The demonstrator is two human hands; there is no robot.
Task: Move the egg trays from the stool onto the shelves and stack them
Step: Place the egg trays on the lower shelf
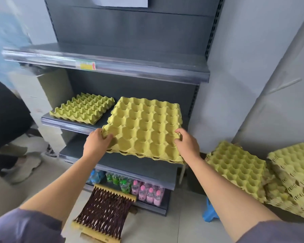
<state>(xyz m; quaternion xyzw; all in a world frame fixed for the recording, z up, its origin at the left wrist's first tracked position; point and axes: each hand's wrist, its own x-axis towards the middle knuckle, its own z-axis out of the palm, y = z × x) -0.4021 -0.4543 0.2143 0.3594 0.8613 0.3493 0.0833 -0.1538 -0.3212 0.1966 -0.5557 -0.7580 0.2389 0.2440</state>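
Over middle shelf (67,124), right front edge: egg tray (144,127), tilted; my left hand (96,142) and right hand (187,143) each grip a near corner. I'd level it, then seat it squarely beside the shelved stack (82,109).

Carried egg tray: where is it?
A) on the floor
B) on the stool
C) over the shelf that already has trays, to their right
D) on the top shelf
C: left grip and right grip hold the egg tray tilted over the shelf, right of the shelved trays.
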